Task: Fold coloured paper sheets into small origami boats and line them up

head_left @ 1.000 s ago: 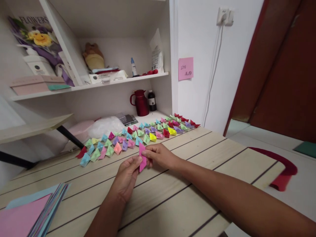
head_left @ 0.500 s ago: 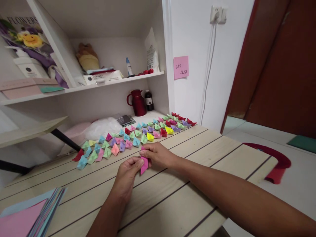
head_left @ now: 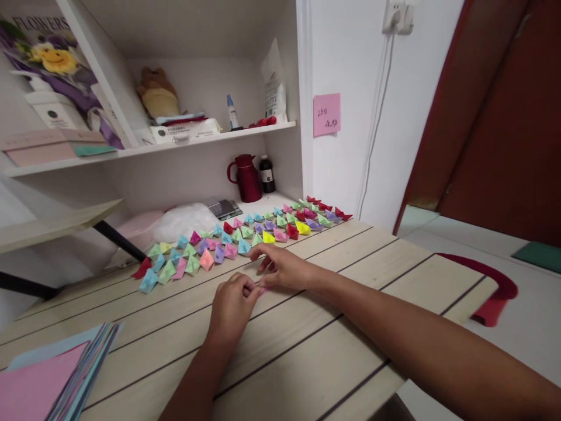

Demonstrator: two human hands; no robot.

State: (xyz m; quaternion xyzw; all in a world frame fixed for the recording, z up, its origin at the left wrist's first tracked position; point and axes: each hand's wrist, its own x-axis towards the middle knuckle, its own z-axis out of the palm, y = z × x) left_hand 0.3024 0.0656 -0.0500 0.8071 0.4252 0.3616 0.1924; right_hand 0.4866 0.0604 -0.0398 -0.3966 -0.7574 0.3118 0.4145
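A piece of folded pink paper (head_left: 263,290) is between my two hands just above the table, and only a small edge of it shows. My left hand (head_left: 234,301) is closed, pinching it between thumb and fingers. On the other side my right hand (head_left: 280,268) grips it low with the thumb, its index finger arched forward and away. Beyond the hands stand several rows of small folded paper boats (head_left: 205,260) in green, blue, pink, purple, yellow and red.
A stack of coloured paper sheets (head_left: 44,380) lies at the table's near left. Behind the boats are a plastic bag (head_left: 186,222), a red jug (head_left: 249,181) and a dark bottle (head_left: 266,175). A red stool (head_left: 495,286) stands beyond the table's right edge.
The pink paper has turned and dropped lower, so that my fingers now cover most of it. My right index finger has lifted off it. The view has shifted slightly.
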